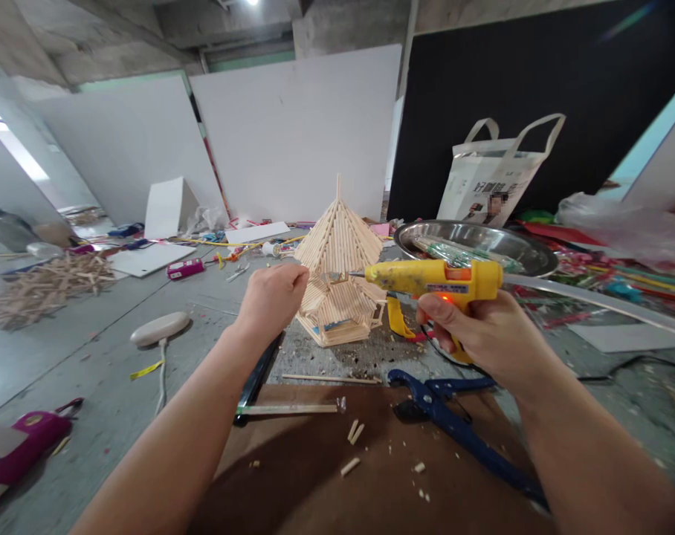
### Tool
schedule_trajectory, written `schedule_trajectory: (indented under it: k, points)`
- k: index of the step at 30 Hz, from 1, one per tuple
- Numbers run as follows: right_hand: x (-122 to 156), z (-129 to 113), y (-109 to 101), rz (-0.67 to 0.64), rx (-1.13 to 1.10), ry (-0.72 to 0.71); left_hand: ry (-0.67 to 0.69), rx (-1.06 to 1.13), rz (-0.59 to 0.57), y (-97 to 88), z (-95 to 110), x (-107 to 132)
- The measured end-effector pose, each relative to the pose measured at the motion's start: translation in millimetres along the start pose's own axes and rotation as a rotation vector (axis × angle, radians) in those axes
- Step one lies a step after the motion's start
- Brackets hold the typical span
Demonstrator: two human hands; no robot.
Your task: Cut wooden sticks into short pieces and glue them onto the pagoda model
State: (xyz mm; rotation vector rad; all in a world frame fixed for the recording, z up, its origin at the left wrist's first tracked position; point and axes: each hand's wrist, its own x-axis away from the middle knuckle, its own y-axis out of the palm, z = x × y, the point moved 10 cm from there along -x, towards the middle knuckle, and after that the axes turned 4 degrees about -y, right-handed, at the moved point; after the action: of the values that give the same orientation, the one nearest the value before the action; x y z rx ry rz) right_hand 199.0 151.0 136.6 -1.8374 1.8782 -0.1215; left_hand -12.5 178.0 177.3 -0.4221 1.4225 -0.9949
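A small pagoda-like house [340,275] built of wooden sticks stands on the grey floor in front of me. My right hand [482,334] is closed round a yellow hot glue gun [435,279], whose nozzle points left at the house's middle tier. My left hand [273,297] is closed in a pinch against the house's left side; what it pinches is too small to name.
Blue cutters [454,420] and short stick offcuts [351,464] lie on a brown board [315,475] near me. A steel bowl [476,241] sits behind the glue gun. A heap of sticks [42,286] lies far left, a white bag [493,174] at the back wall.
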Motion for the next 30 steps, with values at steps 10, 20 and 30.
schedule_trajectory:
  k: [10,20,30]
  points:
    - [0.4,-0.6,0.6,-0.004,0.014,0.009,-0.002,-0.013,-0.001,1.0,-0.8,-0.4]
    - [0.8,-1.3,1.0,-0.014,0.016,0.001,0.000,-0.026,-0.001,1.9,-0.9,-0.3]
    - [0.6,-2.2,-0.3,0.000,0.013,-0.004,0.004,-0.035,0.011,1.3,0.0,0.2]
